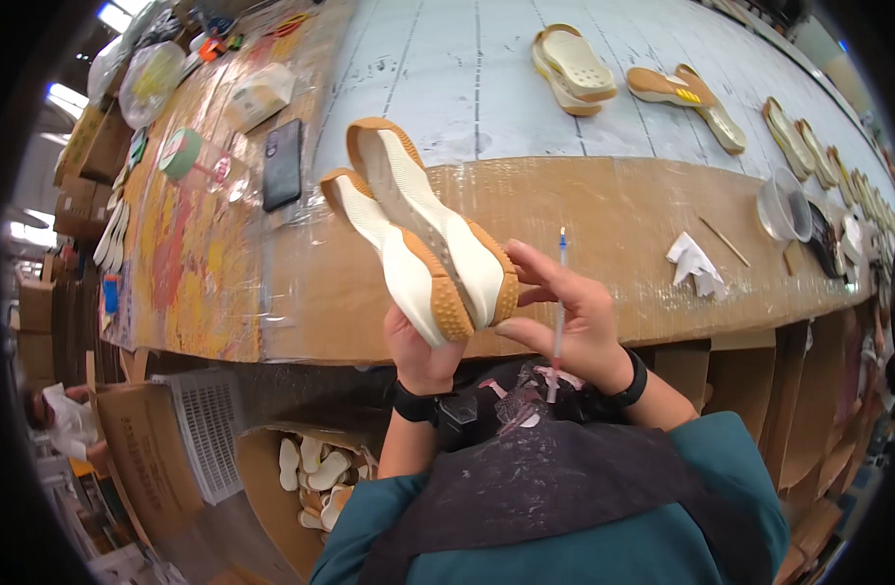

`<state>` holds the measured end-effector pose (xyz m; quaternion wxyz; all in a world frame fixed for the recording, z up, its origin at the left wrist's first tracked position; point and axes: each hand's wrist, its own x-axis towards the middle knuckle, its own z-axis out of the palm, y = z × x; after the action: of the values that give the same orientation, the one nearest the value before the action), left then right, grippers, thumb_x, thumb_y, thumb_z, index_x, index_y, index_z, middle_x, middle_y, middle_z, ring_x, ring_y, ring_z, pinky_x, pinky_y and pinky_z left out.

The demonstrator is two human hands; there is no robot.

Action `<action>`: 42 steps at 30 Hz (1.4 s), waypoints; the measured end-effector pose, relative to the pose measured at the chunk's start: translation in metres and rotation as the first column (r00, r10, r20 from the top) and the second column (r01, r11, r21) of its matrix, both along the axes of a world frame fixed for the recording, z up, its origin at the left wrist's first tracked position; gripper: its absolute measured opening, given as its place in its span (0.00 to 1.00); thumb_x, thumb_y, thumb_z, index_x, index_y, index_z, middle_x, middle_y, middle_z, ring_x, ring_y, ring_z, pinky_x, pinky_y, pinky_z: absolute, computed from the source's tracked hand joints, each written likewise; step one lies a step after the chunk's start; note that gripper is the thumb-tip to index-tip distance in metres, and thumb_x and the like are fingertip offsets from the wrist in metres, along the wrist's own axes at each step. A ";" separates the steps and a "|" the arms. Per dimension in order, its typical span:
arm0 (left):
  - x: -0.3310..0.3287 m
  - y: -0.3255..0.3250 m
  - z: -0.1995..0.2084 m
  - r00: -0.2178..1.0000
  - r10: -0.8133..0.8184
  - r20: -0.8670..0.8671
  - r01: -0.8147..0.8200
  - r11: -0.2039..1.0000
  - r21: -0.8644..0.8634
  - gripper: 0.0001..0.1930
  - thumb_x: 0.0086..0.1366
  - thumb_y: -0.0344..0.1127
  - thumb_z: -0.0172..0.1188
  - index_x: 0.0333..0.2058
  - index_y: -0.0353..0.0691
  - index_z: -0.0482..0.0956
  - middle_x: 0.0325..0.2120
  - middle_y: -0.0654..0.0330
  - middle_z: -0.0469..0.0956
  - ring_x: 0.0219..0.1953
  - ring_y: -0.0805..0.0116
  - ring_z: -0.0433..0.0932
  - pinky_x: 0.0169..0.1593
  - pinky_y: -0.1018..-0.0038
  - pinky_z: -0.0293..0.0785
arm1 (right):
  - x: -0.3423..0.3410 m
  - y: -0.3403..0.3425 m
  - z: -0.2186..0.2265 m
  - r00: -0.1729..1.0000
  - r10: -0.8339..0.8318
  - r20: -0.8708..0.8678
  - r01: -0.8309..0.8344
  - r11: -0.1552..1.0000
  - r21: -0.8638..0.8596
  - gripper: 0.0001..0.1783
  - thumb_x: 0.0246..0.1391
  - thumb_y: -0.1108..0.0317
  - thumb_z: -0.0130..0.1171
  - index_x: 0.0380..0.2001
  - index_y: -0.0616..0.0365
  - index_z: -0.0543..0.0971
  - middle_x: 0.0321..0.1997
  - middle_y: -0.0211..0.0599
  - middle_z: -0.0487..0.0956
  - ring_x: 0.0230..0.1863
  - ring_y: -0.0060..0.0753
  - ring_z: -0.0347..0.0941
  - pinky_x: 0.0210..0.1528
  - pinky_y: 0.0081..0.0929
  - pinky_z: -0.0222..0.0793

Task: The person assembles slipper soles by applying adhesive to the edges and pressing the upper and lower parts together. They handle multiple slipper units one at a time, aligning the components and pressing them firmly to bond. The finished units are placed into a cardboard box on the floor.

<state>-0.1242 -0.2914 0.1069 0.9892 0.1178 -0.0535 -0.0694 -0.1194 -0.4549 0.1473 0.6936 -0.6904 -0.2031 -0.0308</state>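
Observation:
In front of me, a pair of shoe soles (402, 255), white with tan textured edges, is held tilted side by side over the table's near edge. My left hand (423, 349) is closed around their lower ends from beneath. At the right of the same ends is my right hand (569, 312), its thumb and forefinger at the tan rim of the nearer sole. A slim clear pen (561, 312) with a blue tip stands across that hand, gripped by its fingers; how they hold it is partly hidden.
Cardboard (652, 210) covers the table's front. More soles (574, 63) lie farther back. At right are a crumpled tissue (696, 263), a thin stick (724, 242) and a clear plastic cup (785, 207). To the left are a phone (283, 164) and a green-lidded jar (199, 161). Below sits a box (272, 507) of soles.

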 end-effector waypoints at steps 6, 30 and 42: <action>-0.004 0.030 0.024 0.990 0.114 0.079 -0.111 0.993 -0.043 0.25 0.61 0.41 0.43 0.55 0.36 0.55 0.48 0.53 0.65 0.51 0.57 0.65 0.54 0.59 0.59 | 0.001 0.000 -0.006 0.982 0.041 -0.186 -0.026 0.996 0.082 0.22 0.48 0.76 0.54 0.49 0.63 0.68 0.48 0.40 0.72 0.42 0.29 0.72 0.41 0.20 0.68; 0.030 0.033 0.016 0.991 0.010 0.132 -0.018 0.998 0.056 0.24 0.60 0.50 0.48 0.51 0.42 0.64 0.37 0.61 0.71 0.38 0.68 0.68 0.42 0.68 0.62 | 0.283 -0.109 -0.106 0.617 -0.715 -0.330 0.730 0.676 -0.100 0.35 0.47 0.56 0.58 0.51 0.69 0.61 0.48 0.49 0.69 0.51 0.37 0.65 0.51 0.27 0.59; 0.038 -0.012 0.007 0.998 0.068 -0.015 -0.039 0.727 0.685 0.25 0.61 0.41 0.48 0.54 0.37 0.57 0.49 0.55 0.64 0.51 0.65 0.63 0.49 0.69 0.62 | 0.198 -0.076 -0.058 0.609 0.189 -0.770 0.372 0.789 0.488 0.17 0.50 0.69 0.49 0.45 0.52 0.67 0.47 0.33 0.68 0.43 0.30 0.64 0.39 0.46 0.62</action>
<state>-0.0867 -0.3032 0.1137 0.8786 0.4739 -0.0017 -0.0580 0.0781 -0.5307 0.0889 0.8895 -0.3812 0.1818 0.1745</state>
